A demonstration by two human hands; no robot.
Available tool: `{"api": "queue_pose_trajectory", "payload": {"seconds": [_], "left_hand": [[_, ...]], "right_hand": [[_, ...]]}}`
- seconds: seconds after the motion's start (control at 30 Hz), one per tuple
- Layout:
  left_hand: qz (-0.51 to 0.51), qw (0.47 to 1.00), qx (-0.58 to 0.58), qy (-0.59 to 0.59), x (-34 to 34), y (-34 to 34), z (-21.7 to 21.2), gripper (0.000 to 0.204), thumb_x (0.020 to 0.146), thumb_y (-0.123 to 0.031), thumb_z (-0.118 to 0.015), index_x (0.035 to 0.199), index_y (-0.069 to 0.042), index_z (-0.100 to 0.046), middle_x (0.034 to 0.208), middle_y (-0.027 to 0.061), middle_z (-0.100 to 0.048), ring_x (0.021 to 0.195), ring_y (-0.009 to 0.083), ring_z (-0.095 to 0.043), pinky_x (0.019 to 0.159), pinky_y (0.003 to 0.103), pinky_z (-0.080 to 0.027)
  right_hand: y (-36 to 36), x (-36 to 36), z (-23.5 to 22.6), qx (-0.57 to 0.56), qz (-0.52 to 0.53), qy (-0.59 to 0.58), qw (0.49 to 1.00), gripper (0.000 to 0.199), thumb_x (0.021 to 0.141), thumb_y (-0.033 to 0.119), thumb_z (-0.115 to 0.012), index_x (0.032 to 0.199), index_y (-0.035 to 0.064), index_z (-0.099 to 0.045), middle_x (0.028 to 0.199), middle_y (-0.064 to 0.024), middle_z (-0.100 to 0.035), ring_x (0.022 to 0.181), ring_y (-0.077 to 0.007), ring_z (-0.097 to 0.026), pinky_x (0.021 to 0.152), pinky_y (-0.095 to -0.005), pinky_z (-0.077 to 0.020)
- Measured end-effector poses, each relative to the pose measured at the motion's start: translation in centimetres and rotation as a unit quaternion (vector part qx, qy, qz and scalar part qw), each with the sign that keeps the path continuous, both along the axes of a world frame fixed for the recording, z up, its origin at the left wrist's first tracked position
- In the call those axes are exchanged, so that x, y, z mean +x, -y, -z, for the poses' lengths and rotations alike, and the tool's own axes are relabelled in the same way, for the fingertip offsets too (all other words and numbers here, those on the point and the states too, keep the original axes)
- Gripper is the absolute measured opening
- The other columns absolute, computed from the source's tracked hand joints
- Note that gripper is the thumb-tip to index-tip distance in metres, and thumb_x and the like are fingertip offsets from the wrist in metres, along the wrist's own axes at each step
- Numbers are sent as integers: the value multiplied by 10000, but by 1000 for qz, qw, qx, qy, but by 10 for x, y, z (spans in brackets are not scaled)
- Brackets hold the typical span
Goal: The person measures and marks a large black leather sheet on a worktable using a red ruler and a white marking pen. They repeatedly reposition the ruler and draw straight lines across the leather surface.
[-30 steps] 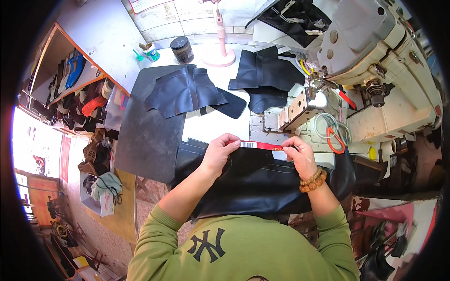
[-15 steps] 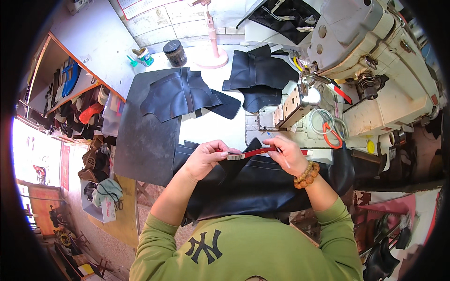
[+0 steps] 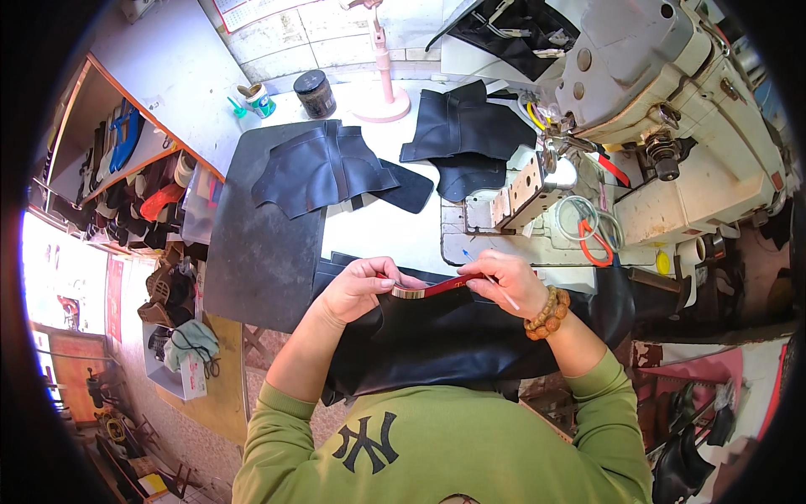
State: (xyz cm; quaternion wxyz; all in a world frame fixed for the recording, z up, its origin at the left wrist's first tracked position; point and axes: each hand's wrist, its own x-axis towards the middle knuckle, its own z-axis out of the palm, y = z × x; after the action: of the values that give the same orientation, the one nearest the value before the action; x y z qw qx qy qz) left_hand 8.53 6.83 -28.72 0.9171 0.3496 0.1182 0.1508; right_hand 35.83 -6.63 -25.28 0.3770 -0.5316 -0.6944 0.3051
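My left hand (image 3: 359, 292) pinches one end of a narrow red strip (image 3: 443, 286), which has a striped, barcode-like white patch beside my fingers. My right hand (image 3: 514, 283) grips the strip's other end and also holds a slim white pen (image 3: 507, 296), its bluish tip pointing up and left. The strip bends slightly between the two hands. Beneath them, a large black leather sheet (image 3: 420, 357) hangs over the table's front edge and my lap. Stitched black leather pieces (image 3: 323, 172) lie farther off to the left, with a similar stack (image 3: 466, 126) at the back.
A sewing machine (image 3: 672, 101) stands at the right, with orange-handled scissors (image 3: 595, 244) near its base. A dark mat (image 3: 252, 252) covers the table's left side. Behind are a dark jar (image 3: 315, 94) and a pink stand (image 3: 382, 84). Crowded shelves (image 3: 138, 160) stand on the left.
Both hands have shifted slightly left. The strip moved with them and now curls at its left end. More of the pen shows below my right fingers. The leather pieces stay put.
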Motion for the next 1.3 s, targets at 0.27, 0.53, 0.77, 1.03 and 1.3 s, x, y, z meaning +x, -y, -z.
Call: {"api": "queue_pose_trajectory", "payload": {"seconds": [0.27,0.53,0.77,1.03,1.3], "left_hand": [[-1,1000,16,-7,-2,2,-1,90,922,-60,-625,969,17,-630,1221,327,-625,1061,305,-678,988,381,-495],[-150,506,802,-281,26,22,-67,333,763,-296,-797,1030,-118,-710,1175,81,-662,1156,291,-591,1084,537,-384],[-54,638,698,-320,65,28,-66,188,855,-225,-726,910,-46,-706,709,75,-644,766,245,-651,741,391,-502],[-99,809,454,-360,54,19,-53,172,941,-149,-676,935,23,-687,737,-28,-573,706,63,-481,629,245,-412],[-87,861,376,-332,48,16,-43,150,945,-129,-678,939,18,-704,751,-54,-575,694,42,-466,614,217,-381]], "right_hand": [[-5,-5,5,-50,-11,-33,998,101,869,54,-690,944,-5,-655,822,-95,-593,728,-216,-570,650,-310,-451],[-14,-19,-6,-12,1,103,995,105,855,120,-690,910,43,-644,858,-114,-634,772,-318,-631,659,-397,-496],[-22,-18,-24,38,27,86,995,123,869,156,-692,925,56,-647,857,-116,-631,774,-326,-631,668,-398,-498],[-2,2,-34,-8,131,-1,991,126,906,139,-655,900,14,-670,780,-106,-639,678,-232,-613,632,-327,-485],[-1,8,-25,-151,105,-52,982,162,893,160,-658,922,1,-666,742,-105,-625,648,-182,-581,613,-315,-460]]}}
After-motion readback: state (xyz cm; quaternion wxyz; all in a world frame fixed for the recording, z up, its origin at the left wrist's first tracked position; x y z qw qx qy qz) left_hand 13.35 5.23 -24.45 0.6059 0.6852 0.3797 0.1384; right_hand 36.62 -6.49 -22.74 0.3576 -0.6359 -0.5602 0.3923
